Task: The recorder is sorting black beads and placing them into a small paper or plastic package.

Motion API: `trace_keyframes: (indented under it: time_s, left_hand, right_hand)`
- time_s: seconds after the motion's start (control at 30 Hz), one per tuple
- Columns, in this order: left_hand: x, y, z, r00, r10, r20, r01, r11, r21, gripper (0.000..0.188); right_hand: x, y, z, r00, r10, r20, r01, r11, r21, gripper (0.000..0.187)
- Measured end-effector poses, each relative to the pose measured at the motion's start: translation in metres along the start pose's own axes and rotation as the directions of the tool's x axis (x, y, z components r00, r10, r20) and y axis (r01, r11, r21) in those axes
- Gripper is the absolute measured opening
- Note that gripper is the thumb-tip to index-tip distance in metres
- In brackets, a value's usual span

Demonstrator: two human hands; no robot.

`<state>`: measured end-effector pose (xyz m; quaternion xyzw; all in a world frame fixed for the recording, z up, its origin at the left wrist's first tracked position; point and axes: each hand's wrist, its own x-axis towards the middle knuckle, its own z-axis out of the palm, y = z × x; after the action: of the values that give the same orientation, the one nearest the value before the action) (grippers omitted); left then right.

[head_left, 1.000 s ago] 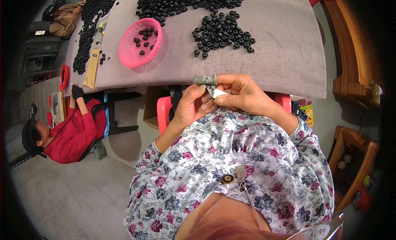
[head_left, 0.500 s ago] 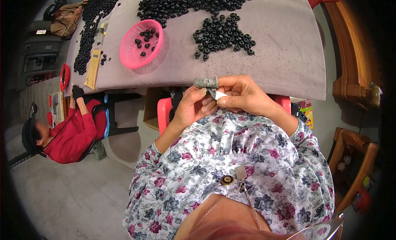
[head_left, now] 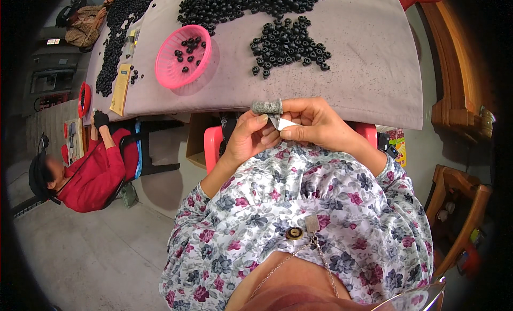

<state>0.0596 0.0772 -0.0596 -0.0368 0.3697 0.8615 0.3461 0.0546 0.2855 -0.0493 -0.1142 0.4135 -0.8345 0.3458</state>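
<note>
Head view: right hand, grey fabric sleeve on index finger, pinched a small white pointed piece by the worktop's near edge. Left hand curled just beside, grip hidden, couldn't tell. Round pink plastic basket sat farther in.

Floor: grey, faintly seamed;
Table: cloth-covered, pale grey-mauve;
Wooden furniture: brown, along the right side;
Red chair: at the table's near edge, mostly hidden.
</note>
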Motion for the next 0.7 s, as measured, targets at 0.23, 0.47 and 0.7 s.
trace_keyframes:
  time_s: [0.23,0.47,0.7]
  left_hand:
    - [0.000,-0.002,-0.001,1.000,0.009,0.003,-0.009,1.000,-0.010,0.025]
    - [0.003,-0.005,-0.005,0.998,-0.023,0.051,0.025,0.999,-0.032,0.021]
    - [0.000,0.035,0.002,0.939,0.327,-0.104,-0.283,0.909,0.306,0.007]
  right_hand:
    - [0.000,0.000,0.000,1.000,-0.022,0.006,0.022,1.000,0.021,0.025]
    - [0.002,0.013,-0.012,0.999,-0.007,-0.031,0.008,0.999,0.044,0.025]
    - [0.007,0.009,-0.011,0.984,-0.054,-0.170,0.075,0.990,0.120,0.023]
